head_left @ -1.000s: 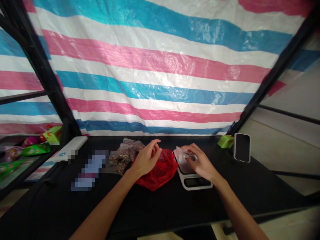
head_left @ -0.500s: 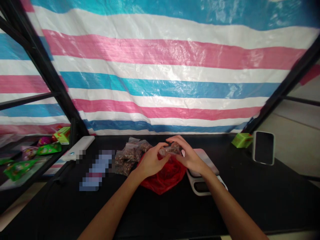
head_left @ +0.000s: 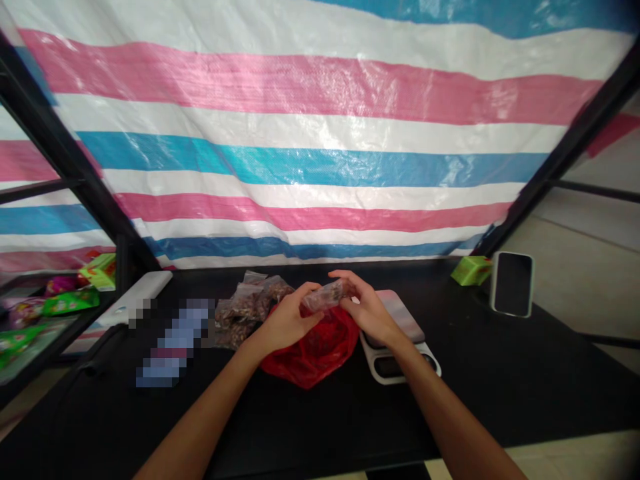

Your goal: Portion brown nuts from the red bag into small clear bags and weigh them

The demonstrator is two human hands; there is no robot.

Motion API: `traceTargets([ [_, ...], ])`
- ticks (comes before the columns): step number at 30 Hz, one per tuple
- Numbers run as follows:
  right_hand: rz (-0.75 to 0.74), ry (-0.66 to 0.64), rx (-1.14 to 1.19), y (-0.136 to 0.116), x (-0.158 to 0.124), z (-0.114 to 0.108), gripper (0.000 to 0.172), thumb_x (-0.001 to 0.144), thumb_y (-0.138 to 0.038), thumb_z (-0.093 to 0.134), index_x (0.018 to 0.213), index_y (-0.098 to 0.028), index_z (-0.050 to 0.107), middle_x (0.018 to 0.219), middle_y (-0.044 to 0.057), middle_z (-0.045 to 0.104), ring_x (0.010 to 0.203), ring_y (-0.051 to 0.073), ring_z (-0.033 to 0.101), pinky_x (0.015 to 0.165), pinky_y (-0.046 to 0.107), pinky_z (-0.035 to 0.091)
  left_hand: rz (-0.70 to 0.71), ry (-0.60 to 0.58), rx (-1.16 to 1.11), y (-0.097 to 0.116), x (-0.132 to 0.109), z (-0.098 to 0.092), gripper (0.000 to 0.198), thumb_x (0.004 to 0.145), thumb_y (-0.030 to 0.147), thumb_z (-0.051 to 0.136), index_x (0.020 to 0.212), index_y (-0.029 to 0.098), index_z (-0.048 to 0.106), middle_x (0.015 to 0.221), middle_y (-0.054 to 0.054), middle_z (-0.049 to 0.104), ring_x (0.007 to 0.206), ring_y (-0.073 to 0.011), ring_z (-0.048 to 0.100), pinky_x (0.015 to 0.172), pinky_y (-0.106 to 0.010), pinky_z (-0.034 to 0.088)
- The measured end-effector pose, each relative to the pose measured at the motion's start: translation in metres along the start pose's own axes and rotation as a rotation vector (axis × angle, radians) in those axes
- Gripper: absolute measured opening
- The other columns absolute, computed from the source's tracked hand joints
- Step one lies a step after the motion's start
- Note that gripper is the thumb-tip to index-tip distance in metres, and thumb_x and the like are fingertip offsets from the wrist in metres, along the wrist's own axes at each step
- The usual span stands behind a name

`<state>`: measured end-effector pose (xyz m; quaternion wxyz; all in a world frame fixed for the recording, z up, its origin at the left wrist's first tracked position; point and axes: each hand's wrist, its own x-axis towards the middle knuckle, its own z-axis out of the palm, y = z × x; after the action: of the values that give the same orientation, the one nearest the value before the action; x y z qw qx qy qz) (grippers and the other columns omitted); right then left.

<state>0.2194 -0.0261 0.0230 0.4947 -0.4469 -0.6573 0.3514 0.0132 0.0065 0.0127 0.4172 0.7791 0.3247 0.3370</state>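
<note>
**Head-worn view, looking forward and down**

One camera, worn at head height, faces forward and down across the desk (head_left: 500,393). It sits close behind and above the left grip (head_left: 289,315) and right grip (head_left: 371,311), with the striped tarp (head_left: 320,160) beyond them.

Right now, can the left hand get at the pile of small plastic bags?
Probably yes: the pile lies just beside the left hand, nothing between, though it holds a small bag now.

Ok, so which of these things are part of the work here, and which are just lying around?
Part of the work: left hand, right hand, small clear bag of something brown, other clear bags, red plastic bag, digital scale.

Probably lying around: upright phone, green box, white bar-shaped object, snack packets.
</note>
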Motion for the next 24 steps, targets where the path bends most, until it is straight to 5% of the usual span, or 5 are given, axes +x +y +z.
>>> traceTargets([
  [8, -0.118, 0.044, -0.084, 0.004, 0.000, 0.006, 0.049, 0.084, -0.012, 0.056, 0.131, -0.024, 0.057, 0.104, 0.003, 0.067, 0.089, 0.017, 0.064, 0.080, 0.032, 0.051, 0.035, -0.143, 0.232, 0.009, -0.004, -0.013, 0.026, 0.085, 0.023, 0.066, 0.110, 0.023, 0.064, 0.108, -0.002, 0.067, 0.104, -0.0230, 0.059, 0.102, -0.041, 0.046],
  [17, -0.177, 0.044, -0.051, -0.005, -0.007, 0.018, 0.042, 0.094, -0.022, 0.062, 0.135, -0.028, 0.054, 0.118, 0.006, 0.065, 0.093, 0.018, 0.066, 0.089, 0.035, 0.054, -0.039, -0.102, -0.045, -0.001, -0.004, -0.004, 0.031, 0.084, 0.024, 0.069, 0.111, 0.020, 0.056, 0.103, -0.002, 0.066, 0.091, -0.0178, 0.062, 0.082, -0.031, 0.050],
  [24, -0.210, 0.160, 0.003, -0.007, -0.003, 0.015, 0.040, 0.092, -0.028, 0.070, 0.130, -0.027, 0.059, 0.100, 0.003, 0.069, 0.088, 0.018, 0.066, 0.087, 0.037, 0.055, -0.001, -0.070, -0.061, -0.004, -0.003, 0.002, 0.040, 0.083, 0.021, 0.068, 0.121, 0.019, 0.055, 0.111, -0.004, 0.066, 0.099, -0.0196, 0.063, 0.091, -0.035, 0.051],
])
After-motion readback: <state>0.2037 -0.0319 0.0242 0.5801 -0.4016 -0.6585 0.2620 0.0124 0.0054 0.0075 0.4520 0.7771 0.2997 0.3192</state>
